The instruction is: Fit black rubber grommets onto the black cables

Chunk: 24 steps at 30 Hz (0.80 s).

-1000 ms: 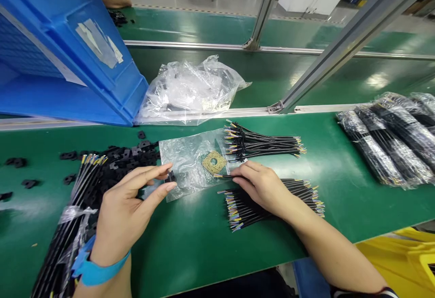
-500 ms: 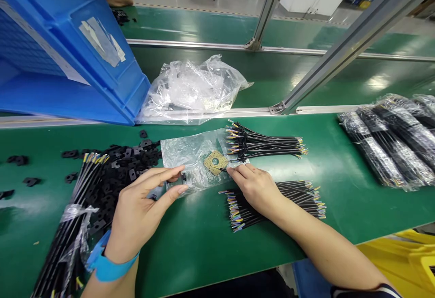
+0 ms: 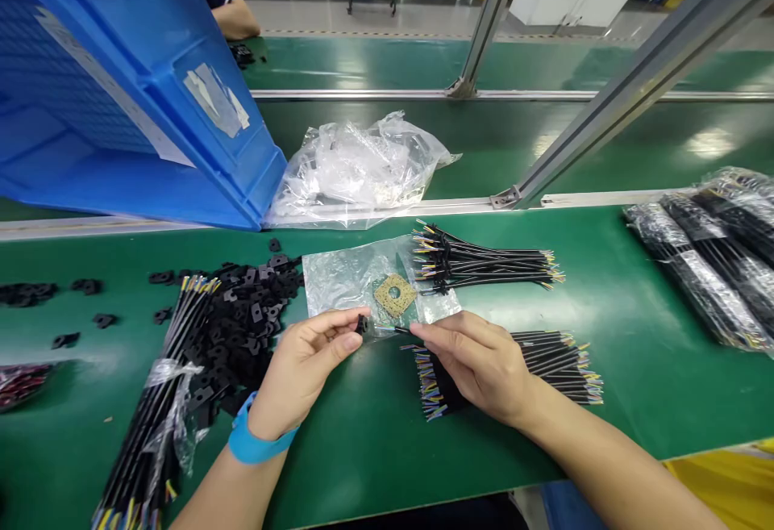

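Head view, single entry. The left hand [image 3: 308,365] had thumb and forefinger pinched shut on a small black clip [image 3: 361,324], which sat right at the fingertips [image 3: 356,342]; the other fingers curled loosely beneath. A blue wristband [image 3: 254,443] sat on that wrist.

The right hand [image 3: 484,360] gripped one thin black wire [image 3: 396,330] between thumb and forefinger; the wire's free end reached out past the fingertips toward the clip, close to it, contact not discernible.

Under the right palm and beyond its knuckles lay a loose wire pile [image 3: 544,356] with coloured ends. Just past both sets of fingertips lay a clear flat bag [image 3: 344,280] carrying a tan square pad [image 3: 395,295]. Farther out from the right fingers lay a tied wire bundle [image 3: 484,264].

Beside the left fingers, outward, lay a heap of black clips [image 3: 247,312] and a taped wire bundle [image 3: 157,401]. Well beyond stood a blue crate [image 3: 121,86] and a crumpled plastic bag [image 3: 356,167]. Wrapped bundles [image 3: 707,264] lay far off from the right hand. Another person's arm [image 3: 235,18] showed at the top.
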### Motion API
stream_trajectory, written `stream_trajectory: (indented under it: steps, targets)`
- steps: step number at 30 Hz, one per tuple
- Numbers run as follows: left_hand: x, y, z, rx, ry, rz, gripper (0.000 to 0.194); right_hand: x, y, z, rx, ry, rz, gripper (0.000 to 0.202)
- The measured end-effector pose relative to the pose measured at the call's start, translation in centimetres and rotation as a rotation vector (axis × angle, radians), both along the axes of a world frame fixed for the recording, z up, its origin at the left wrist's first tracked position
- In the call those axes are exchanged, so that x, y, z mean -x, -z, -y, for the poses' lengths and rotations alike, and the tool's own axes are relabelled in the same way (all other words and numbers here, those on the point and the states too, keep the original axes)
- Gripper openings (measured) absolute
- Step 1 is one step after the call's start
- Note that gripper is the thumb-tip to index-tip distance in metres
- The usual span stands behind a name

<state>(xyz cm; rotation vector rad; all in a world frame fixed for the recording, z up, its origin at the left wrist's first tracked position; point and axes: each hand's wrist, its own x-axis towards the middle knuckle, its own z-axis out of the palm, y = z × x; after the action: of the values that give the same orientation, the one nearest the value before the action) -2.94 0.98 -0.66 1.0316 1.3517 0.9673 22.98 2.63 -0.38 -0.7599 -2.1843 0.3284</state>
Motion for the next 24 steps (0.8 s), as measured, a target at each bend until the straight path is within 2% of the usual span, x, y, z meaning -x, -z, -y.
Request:
stream_trajectory:
  steps: [4,8,13,18,21,24]
  targets:
    - [-0.9,-0.4,0.0,0.114,-0.052,0.176,0.051,0.2,0.2,0.3,-0.023,-0.010,0.000,0.047]
    - [-1.1,-0.4,0.1,0.133,-0.054,0.213,0.049,0.1,0.5,0.4,-0.092,0.020,0.069,0.041]
    - [-0.7,0.0,0.3,0.021,0.024,0.018,0.044,-0.1,-0.5,0.8,-0.243,0.028,0.197,0.034]
    - [-1.1,-0.5,0.3,-0.146,0.100,-0.192,0.029,0.1,-1.9,1.1,-0.425,0.021,0.283,0.027]
    - [-1.5,-0.5,0.4,-0.181,0.181,-0.205,0.025,0.2,-2.1,1.1,-0.402,-0.010,0.249,0.025]
    - [-1.9,-0.5,0.7,-0.231,0.201,-0.156,0.025,0.2,-1.7,1.1,-0.318,-0.034,0.177,0.023]
